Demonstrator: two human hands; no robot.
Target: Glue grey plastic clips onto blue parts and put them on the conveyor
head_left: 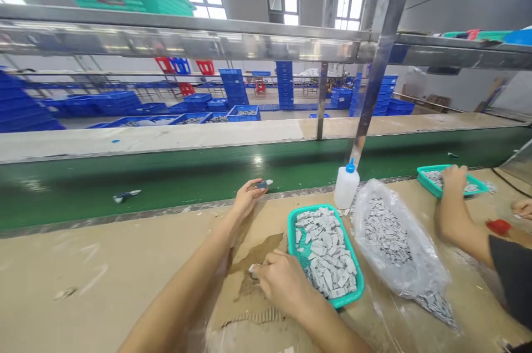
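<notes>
My left hand (246,198) reaches to the near edge of the green conveyor belt (199,175), its fingers closed on a small dark and white plastic part (263,184). Lower down, my right hand (280,278) pinches a small white piece (252,269) above a torn sheet of cardboard (233,300). Right beside that hand stands a teal basket (359,286) full of light grey pieces (328,253). Another dark and white part (127,196) lies on the belt to the left.
A white squeeze bottle (346,188) with a blue cap stands behind the basket. A clear plastic bag (428,270) of small grey pieces lies right of it. A co-worker's hand (455,178) is over another teal basket (432,189). A metal post (378,59) rises beyond the bottle.
</notes>
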